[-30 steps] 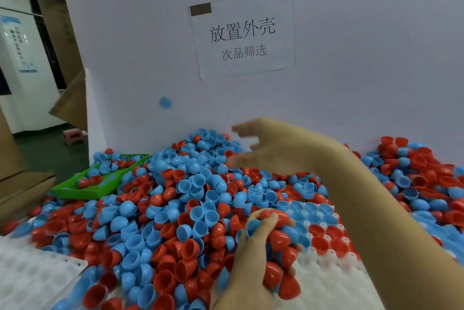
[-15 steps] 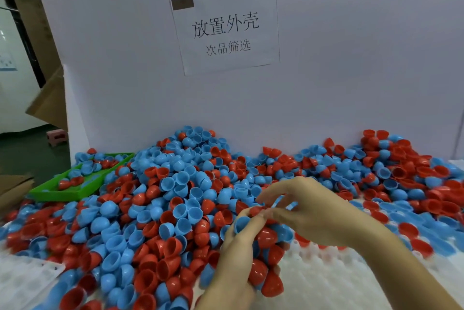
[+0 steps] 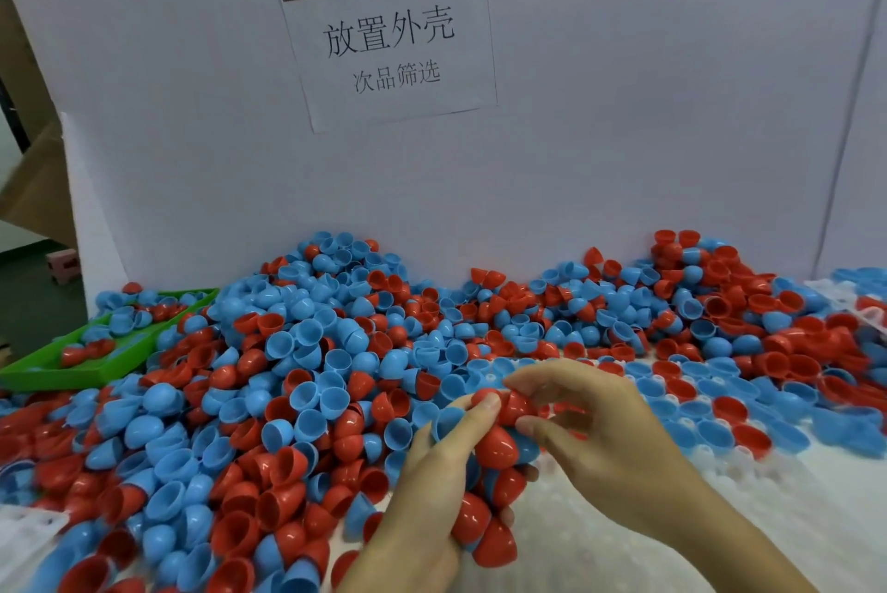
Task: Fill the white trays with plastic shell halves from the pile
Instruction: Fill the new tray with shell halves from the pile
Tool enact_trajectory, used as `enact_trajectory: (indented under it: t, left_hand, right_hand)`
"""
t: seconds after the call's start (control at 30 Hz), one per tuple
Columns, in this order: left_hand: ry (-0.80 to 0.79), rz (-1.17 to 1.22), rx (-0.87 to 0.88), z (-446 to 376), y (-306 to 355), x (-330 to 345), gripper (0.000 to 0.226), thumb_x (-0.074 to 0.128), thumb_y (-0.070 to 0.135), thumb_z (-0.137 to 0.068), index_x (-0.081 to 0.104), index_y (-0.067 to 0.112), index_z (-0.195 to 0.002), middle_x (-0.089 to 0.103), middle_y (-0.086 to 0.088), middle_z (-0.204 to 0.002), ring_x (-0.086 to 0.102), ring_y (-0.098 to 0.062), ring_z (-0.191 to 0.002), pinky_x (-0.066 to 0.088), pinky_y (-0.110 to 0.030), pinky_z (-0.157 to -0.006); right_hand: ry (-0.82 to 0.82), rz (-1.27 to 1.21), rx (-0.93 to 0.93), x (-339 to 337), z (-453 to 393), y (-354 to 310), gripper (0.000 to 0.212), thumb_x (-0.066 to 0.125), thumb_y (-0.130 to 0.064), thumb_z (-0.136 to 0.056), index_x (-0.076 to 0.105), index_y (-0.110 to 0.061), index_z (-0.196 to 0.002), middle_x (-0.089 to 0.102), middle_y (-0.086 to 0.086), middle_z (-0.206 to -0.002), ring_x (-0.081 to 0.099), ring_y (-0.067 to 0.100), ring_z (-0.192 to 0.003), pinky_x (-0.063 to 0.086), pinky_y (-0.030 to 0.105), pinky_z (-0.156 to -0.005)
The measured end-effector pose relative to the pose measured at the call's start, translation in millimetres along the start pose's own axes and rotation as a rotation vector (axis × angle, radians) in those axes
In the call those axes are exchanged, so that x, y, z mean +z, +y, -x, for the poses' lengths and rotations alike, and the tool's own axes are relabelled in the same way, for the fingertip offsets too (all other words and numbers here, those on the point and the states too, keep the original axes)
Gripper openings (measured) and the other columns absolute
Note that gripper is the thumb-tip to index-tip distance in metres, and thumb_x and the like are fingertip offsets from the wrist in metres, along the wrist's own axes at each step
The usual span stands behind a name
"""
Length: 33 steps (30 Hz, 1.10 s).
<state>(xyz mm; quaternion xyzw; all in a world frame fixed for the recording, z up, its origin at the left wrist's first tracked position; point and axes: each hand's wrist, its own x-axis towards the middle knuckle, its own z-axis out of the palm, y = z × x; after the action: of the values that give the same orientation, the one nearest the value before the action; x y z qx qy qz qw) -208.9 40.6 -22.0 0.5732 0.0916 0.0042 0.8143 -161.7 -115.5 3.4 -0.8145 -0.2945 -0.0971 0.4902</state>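
- since half a second ago the right hand (image 3: 600, 443) has drawn in closer over the left hand (image 3: 432, 496), its fingertips now at the topmost red shell of the handful; a second ago it was stretched out over the pile.
- far left, a green tray (image 3: 72, 371) sits against the white board, holding a few blue and red halves.
- at the lower left corner a bit of a white tray (image 3: 24, 525) shows from under the heap.
- the pile (image 3: 288, 376) of red and blue shell halves spreads across the table, left of and behind both hands.
- the left hand is curled round a handful of shells (image 3: 494, 448), mostly red, thumb pressed on top.
- the right hand, just right of it and touching the handful, pinches that top shell with thumb and fingers bent.
- under and right of the hands lies another white tray (image 3: 720, 487); its far rows hold blue and red halves, its near part is bare.
- above, a paper sign (image 3: 389, 40) is stuck on the board.
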Motion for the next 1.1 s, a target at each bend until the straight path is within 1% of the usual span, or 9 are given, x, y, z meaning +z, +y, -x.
enact_trajectory:
  t: [0.1,0.2,0.33,0.5,0.6,0.73,0.83,0.97,1.1]
  left_hand:
    - [-0.008,0.005,0.013,1,0,3,0.045,0.074,0.049,-0.078,0.068,0.025,-0.115,0.076,-0.018,-0.094,0.074,-0.028,-0.075,0.051,-0.031,-0.048]
    - [-0.026,-0.005,0.07,3,4,6,0.03,0.07,0.051,-0.076,0.07,0.032,-0.099,0.075,-0.017,-0.089,0.073,-0.027,-0.072,0.051,-0.03,-0.048]
    - [0.026,0.019,0.11,3,9,5,0.028,0.069,0.051,-0.072,0.069,0.034,-0.093,0.076,-0.014,-0.091,0.072,-0.028,-0.066,0.052,-0.03,-0.047]
    - [0.096,0.023,0.128,2,8,4,0.023,0.068,0.051,-0.075,0.069,0.035,-0.091,0.077,-0.008,-0.101,0.074,-0.038,-0.084,0.053,-0.035,-0.056]
    - [0.131,0.056,0.14,2,8,4,0.014,0.068,0.048,-0.081,0.068,0.038,-0.09,0.076,-0.009,-0.101,0.072,-0.046,-0.086,0.052,-0.033,-0.052]
    - [0.129,0.093,0.154,4,9,5,0.022,0.068,0.046,-0.08,0.066,0.031,-0.096,0.076,-0.012,-0.101,0.067,-0.028,-0.066,0.05,-0.032,-0.05]
    - [0.16,0.098,0.163,3,7,5,0.016,0.069,0.042,-0.086,0.068,0.03,-0.096,0.074,-0.011,-0.106,0.067,-0.023,-0.071,0.051,-0.034,-0.056]
    - [0.174,0.111,0.162,2,6,6,0.013,0.071,0.04,-0.085,0.068,0.029,-0.092,0.075,-0.01,-0.094,0.066,-0.024,-0.062,0.05,-0.032,-0.05]
    - [0.161,0.109,0.169,4,6,8,0.011,0.069,0.036,-0.089,0.067,0.026,-0.093,0.074,-0.01,-0.083,0.064,-0.019,-0.054,0.048,-0.029,-0.045]
  right_hand:
    - [0.045,-0.029,0.002,3,5,1,0.033,0.079,-0.007,-0.081,0.069,-0.034,-0.098,0.069,-0.019,-0.093,0.066,0.006,-0.094,0.058,0.022,-0.078]
    - [0.083,-0.032,-0.006,5,6,1,0.03,0.08,-0.006,-0.079,0.064,-0.03,-0.089,0.069,-0.016,-0.088,0.068,0.009,-0.087,0.059,0.023,-0.071]
    - [0.13,-0.016,-0.007,6,7,4,0.029,0.08,-0.007,-0.076,0.058,-0.026,-0.079,0.067,-0.012,-0.083,0.066,0.011,-0.078,0.056,0.021,-0.063]
    - [0.222,0.005,0.007,12,7,2,0.024,0.078,-0.023,-0.081,0.057,-0.023,-0.072,0.064,-0.008,-0.074,0.061,0.015,-0.068,0.056,0.029,-0.059]
    - [0.245,0.06,-0.028,14,7,0,0.023,0.076,-0.036,-0.081,0.06,-0.027,-0.067,0.061,-0.009,-0.07,0.057,0.014,-0.066,0.049,0.023,-0.057]
    - [0.161,0.078,-0.051,15,9,-5,0.016,0.07,-0.052,-0.071,0.065,-0.037,-0.066,0.059,-0.013,-0.072,0.055,0.01,-0.072,0.044,0.016,-0.062]
    - [0.058,0.067,-0.101,17,12,-10,0.017,0.062,-0.057,-0.075,0.067,-0.041,-0.073,0.059,-0.014,-0.08,0.057,0.011,-0.076,0.044,0.014,-0.06]
    - [0.03,0.011,-0.142,19,14,-11,0.03,0.05,-0.041,-0.095,0.068,-0.03,-0.074,0.06,-0.01,-0.08,0.06,0.014,-0.077,0.046,0.02,-0.059]
    - [0.097,0.1,-0.149,21,13,-12,0.023,0.069,-0.012,-0.09,0.067,-0.028,-0.074,0.064,-0.014,-0.072,0.063,0.01,-0.071,0.047,0.014,-0.057]
